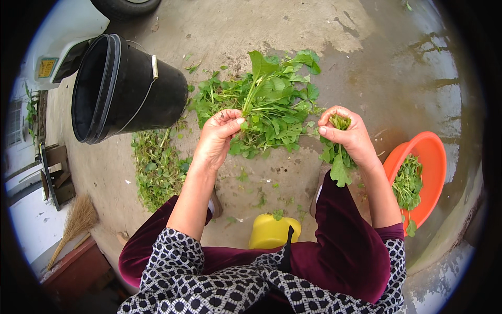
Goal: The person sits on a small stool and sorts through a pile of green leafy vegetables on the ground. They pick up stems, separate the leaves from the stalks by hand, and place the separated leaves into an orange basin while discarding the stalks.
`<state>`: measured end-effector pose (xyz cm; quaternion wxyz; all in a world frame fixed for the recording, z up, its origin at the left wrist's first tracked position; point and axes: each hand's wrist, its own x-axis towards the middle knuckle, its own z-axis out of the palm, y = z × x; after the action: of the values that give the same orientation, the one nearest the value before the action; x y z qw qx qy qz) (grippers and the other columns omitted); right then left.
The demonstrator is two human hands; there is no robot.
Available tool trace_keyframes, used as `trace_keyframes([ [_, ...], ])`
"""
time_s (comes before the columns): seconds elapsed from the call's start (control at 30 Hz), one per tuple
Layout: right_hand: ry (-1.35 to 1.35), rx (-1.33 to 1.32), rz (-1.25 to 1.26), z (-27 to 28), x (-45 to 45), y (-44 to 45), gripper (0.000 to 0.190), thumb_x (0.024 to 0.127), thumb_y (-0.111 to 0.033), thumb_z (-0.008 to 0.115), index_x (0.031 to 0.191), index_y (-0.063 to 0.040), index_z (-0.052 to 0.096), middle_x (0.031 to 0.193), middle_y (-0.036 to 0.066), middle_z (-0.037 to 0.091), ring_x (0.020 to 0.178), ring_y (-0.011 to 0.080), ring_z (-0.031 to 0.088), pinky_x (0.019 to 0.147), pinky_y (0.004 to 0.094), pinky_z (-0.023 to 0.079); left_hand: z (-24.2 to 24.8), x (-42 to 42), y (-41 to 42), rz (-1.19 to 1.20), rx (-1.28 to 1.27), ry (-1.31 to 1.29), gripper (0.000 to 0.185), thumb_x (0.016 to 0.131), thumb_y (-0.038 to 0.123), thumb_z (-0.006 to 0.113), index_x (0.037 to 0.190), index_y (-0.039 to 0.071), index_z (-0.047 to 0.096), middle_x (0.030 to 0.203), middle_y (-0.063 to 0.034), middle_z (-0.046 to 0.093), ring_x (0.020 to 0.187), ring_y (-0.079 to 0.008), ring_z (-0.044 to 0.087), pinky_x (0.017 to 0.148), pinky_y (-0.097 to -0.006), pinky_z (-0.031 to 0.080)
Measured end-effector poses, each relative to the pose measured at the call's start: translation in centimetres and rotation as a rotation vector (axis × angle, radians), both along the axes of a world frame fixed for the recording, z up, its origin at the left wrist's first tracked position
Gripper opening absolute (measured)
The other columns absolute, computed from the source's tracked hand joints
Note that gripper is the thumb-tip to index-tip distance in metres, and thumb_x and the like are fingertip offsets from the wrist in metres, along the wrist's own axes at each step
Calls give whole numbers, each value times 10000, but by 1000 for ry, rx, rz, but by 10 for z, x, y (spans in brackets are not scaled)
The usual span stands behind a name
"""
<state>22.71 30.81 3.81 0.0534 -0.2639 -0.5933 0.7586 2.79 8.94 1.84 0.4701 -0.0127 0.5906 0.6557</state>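
Note:
My left hand [221, 133] pinches the stem base of a leafy green plant [257, 84], its leaves pointing away from me over the pile. In my right hand [347, 131] is a bunch of leafy greens [340, 157], cut or broken stem ends up between thumb and fingers, leaves hanging below the palm. Between and beyond both hands a heap of loose greens [274, 114] lies on the concrete ground. Right of my right forearm, an orange plastic basin [433, 176] holds more greens [408, 182].
A black bucket [153, 84] with a wire handle stands left of the heap. Wilted leaves and stems [157, 172] lie below it. A yellow plastic object [274, 231] is between my legs. A straw broom [78, 216] leans at far left, near a vehicle tyre [125, 8] higher up. Wet ground is at right.

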Motion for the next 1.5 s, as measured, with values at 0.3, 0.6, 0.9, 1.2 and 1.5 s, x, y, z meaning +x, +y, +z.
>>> trace_keyframes([
  [0.3, 361, 1246, 223, 25, -40, -28, 328, 748, -54, 674, 1067, -123, 638, 699, 58, 522, 647, 251, 546, 590, 360, 444, 27, 24, -1, -229, -11, 68, 215, 789, 31, 719, 983, 56, 630, 865, 15, 635, 759, -53, 575, 659, -189, 440],
  [0.6, 333, 1432, 332, 29, -32, -47, 61, 699, -96, 616, 718, -73, 562, 666, 83, 554, 646, 270, 604, 578, 398, 481, 52, 49, 4, -359, -35, 62, 269, 786, 180, 742, 1001, 64, 630, 865, 41, 606, 714, -39, 511, 636, -193, 377],
  [0.9, 235, 1392, 344, 27, -20, -43, 122, 728, -115, 657, 845, -89, 637, 667, 77, 507, 653, 285, 574, 574, 407, 454, 50, 59, 2, -551, -144, 226, 212, 892, 274, 640, 900, 65, 678, 796, 53, 604, 724, -19, 467, 634, -201, 356],
  [1.2, 331, 1426, 419, 19, -15, -42, 104, 735, -186, 605, 715, -86, 586, 732, 103, 453, 602, 264, 579, 542, 399, 470, 38, 62, 7, -600, -47, 227, 325, 921, 352, 575, 904, 47, 685, 859, 22, 639, 807, -77, 510, 753, -236, 393],
  [1.5, 226, 451, 340, 5, -13, -43, 147, 767, -184, 602, 792, -41, 627, 779, 91, 527, 693, 250, 555, 626, 343, 437, 45, 64, 8, -688, 16, 633, 194, 894, 222, 613, 809, 50, 635, 697, -11, 565, 624, -161, 495, 628, -295, 404],
])
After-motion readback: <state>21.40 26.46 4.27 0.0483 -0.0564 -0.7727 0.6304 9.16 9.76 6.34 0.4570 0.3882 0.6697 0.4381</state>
